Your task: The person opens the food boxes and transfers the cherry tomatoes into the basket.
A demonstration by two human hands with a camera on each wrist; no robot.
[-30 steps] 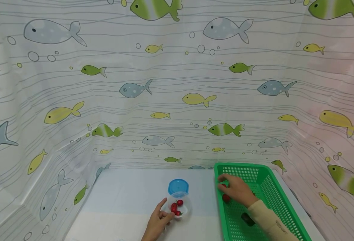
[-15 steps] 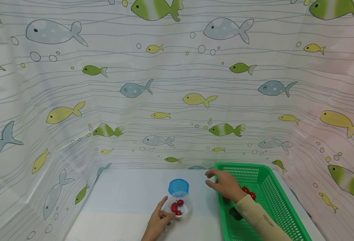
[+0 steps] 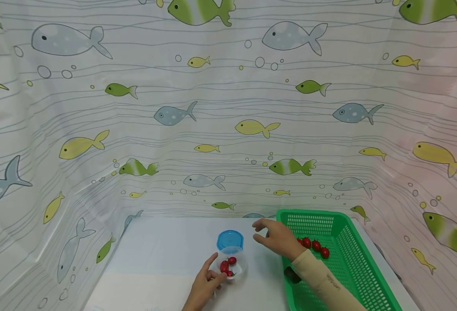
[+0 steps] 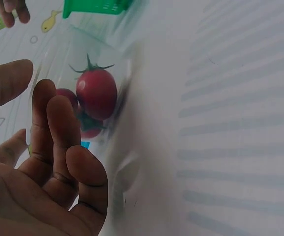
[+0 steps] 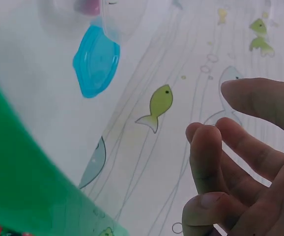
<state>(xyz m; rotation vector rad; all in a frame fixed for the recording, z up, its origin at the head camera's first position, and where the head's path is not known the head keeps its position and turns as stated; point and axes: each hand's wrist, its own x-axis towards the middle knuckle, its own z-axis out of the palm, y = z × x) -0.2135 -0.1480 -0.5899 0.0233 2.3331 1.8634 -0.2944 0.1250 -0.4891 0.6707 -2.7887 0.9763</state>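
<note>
A clear plastic cup (image 3: 241,268) stands on the table with three small red cherry tomatoes (image 3: 224,266) visible in it. Its blue lid (image 3: 230,240) lies at the far side. My left hand (image 3: 205,285) is at the cup's near left side, thumb and forefinger spread by its wall; in the left wrist view the other fingers are loosely bent beside it, and I cannot tell how firmly they touch. My right hand (image 3: 276,237) hovers left of the green basket (image 3: 345,222), fingers loosely bent, nothing between thumb and fingers in the right wrist view.
Several more cherry tomatoes (image 3: 316,245) lie inside the basket on the right, partly behind the right hand. A dark object (image 3: 292,275) shows under the right wrist. A fish-patterned sheet (image 3: 228,172) hangs behind and on both sides of the white table (image 3: 166,246).
My right hand has moved left from inside the basket to beyond its left rim, uncovering tomatoes there. The dark object shifted with the wrist. My left hand and the cup have stayed put.
</note>
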